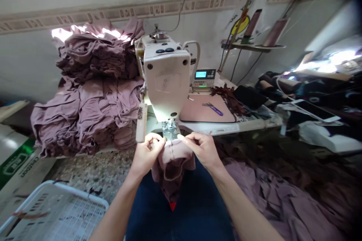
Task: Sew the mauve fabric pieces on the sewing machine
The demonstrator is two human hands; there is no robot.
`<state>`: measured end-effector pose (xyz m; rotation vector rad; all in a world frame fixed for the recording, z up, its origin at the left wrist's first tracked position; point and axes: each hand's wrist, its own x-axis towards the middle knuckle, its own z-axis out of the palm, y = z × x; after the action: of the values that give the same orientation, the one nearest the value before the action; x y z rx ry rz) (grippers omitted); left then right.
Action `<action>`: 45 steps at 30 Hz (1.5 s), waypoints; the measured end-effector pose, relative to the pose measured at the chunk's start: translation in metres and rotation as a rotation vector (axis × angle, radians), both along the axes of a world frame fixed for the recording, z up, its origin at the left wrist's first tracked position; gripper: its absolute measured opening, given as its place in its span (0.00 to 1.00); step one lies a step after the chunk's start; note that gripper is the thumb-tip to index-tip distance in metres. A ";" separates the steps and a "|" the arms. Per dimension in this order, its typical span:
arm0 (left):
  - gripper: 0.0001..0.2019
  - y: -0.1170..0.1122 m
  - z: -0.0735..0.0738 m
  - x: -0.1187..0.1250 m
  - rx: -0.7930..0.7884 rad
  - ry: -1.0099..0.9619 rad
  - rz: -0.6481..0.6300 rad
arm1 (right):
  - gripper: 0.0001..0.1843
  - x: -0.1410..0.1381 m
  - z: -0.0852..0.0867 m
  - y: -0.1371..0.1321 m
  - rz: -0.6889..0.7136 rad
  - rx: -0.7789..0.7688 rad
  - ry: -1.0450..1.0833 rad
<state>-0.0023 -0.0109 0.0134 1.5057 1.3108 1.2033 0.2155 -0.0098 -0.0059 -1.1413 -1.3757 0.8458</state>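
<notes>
A mauve garment (pixel 173 154) hangs from the front of a white sewing machine (pixel 167 73), its upper edge at the presser foot (pixel 170 130). My left hand (pixel 148 152) pinches that edge on the left, thumb against fingers. On the other side my right hand (pixel 202 148) pinches the same edge between thumb and forefinger. The cloth stretches between both hands, with a seam running down its middle. Below, its folds drop over my lap and end in a small red tip (pixel 172 206). The needle point itself is too small to make out.
Stacks of mauve garments (pixel 82 109) rise left of the machine. Purple thread snips (pixel 213 109) lie on a pink pad (pixel 202 115) at the right, before a lit control panel (pixel 203 77). A white plastic basket (pixel 56 211) stands lower left; more mauve fabric (pixel 271 199) heaps lower right.
</notes>
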 end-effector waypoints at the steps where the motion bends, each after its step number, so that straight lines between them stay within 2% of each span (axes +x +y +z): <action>1: 0.13 0.001 0.000 0.002 -0.013 -0.039 0.007 | 0.19 0.001 0.000 0.001 -0.014 0.006 0.001; 5: 0.17 0.004 -0.002 0.007 -0.042 -0.158 -0.013 | 0.19 0.005 -0.003 0.000 -0.059 0.042 -0.026; 11: 0.20 0.008 -0.008 0.008 -0.117 -0.227 -0.037 | 0.20 0.008 -0.011 0.003 -0.042 -0.029 0.032; 19: 0.21 0.022 -0.009 0.013 -0.037 -0.231 0.016 | 0.23 0.006 0.002 0.019 -0.059 -0.034 -0.005; 23: 0.21 0.031 -0.010 0.016 -0.044 -0.268 -0.013 | 0.26 0.008 -0.002 0.030 -0.073 -0.016 -0.045; 30: 0.23 0.040 -0.010 0.019 -0.078 -0.327 -0.062 | 0.25 0.008 -0.010 0.037 -0.077 -0.012 -0.025; 33: 0.23 0.034 -0.014 0.016 -0.057 -0.320 -0.024 | 0.25 0.009 -0.019 0.032 -0.063 -0.031 0.041; 36: 0.21 0.023 -0.024 0.002 -0.006 -0.211 0.057 | 0.25 0.013 -0.034 0.024 -0.084 -0.067 0.113; 39: 0.21 0.013 -0.032 -0.022 -0.014 -0.055 0.108 | 0.27 0.012 -0.053 0.008 -0.173 -0.083 0.146; 42: 0.22 0.010 -0.032 -0.043 -0.047 -0.030 0.129 | 0.27 -0.001 -0.069 -0.015 -0.272 -0.108 0.202; 43: 0.22 0.010 -0.030 -0.048 -0.045 -0.050 0.142 | 0.29 -0.009 -0.072 -0.022 -0.268 -0.118 0.227; 45: 0.22 0.012 -0.027 -0.050 -0.030 -0.091 0.171 | 0.34 -0.026 -0.074 -0.032 -0.154 -0.144 0.253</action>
<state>-0.0524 0.0012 -0.0136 1.3232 1.4120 1.3385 0.1893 -0.0420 -0.0802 -1.1886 -1.0200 0.9538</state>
